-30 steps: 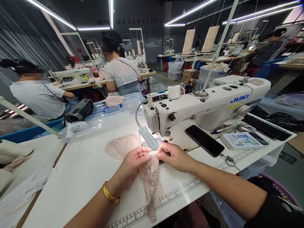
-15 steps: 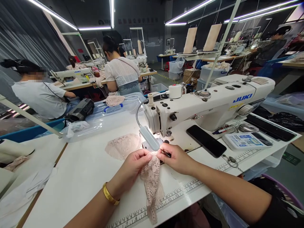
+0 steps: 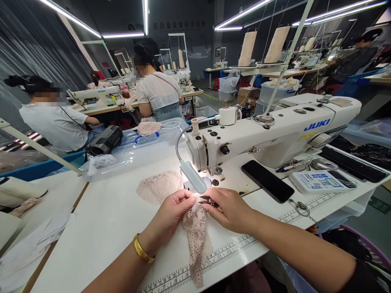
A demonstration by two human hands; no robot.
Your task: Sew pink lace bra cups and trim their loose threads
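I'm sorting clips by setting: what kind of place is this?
Most likely a garment sewing workshop: a JUKI sewing machine on the table, lace fabric under it, and more people at sewing machines behind.

The right hand (image 3: 229, 210) hides most of the snips (image 3: 207, 200) — the lace strip (image 3: 198, 240) runs past the table edge.

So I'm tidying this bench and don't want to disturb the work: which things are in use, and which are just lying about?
In use:
left hand
right hand
pink lace strip
small dark thread snips

Lying about:
black phone
pink lace piece
white control box
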